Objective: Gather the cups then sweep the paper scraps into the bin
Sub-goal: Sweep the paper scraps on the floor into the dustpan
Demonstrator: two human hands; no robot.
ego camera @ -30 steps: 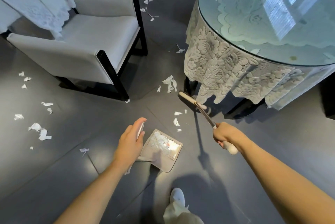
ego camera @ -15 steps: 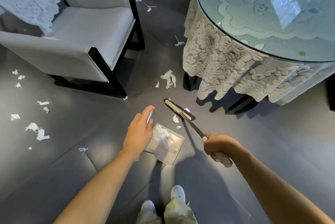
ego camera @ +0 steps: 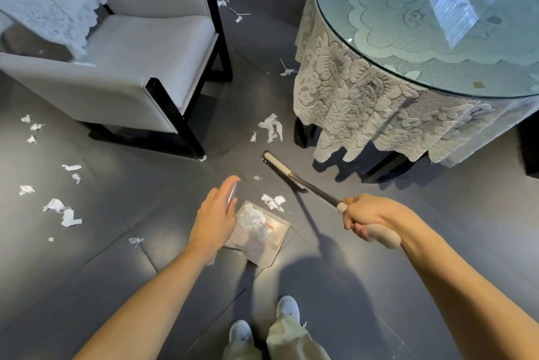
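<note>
My left hand (ego camera: 214,218) grips the upright handle of a beige dustpan (ego camera: 269,238) that rests on the dark floor and holds a heap of white paper scraps. My right hand (ego camera: 369,218) is closed on the pale handle of a broom (ego camera: 284,170), whose head touches the floor just beyond the pan. A small clump of scraps (ego camera: 272,201) lies at the pan's mouth. A bigger cluster (ego camera: 271,127) sits farther out near the table. More scraps (ego camera: 62,212) are strewn at the left and at the far top. No cup and no bin are in sight.
A grey armchair (ego camera: 137,68) with black legs stands at the upper left, lace cloth draped on it. A round glass-topped table (ego camera: 423,47) with a hanging lace cloth fills the upper right. My white shoes (ego camera: 287,308) are at the bottom centre.
The broom head has swept left and toward me, away from the table leg, pushing scraps up to the pan's mouth. The dustpan and my left hand stayed roughly in place.
</note>
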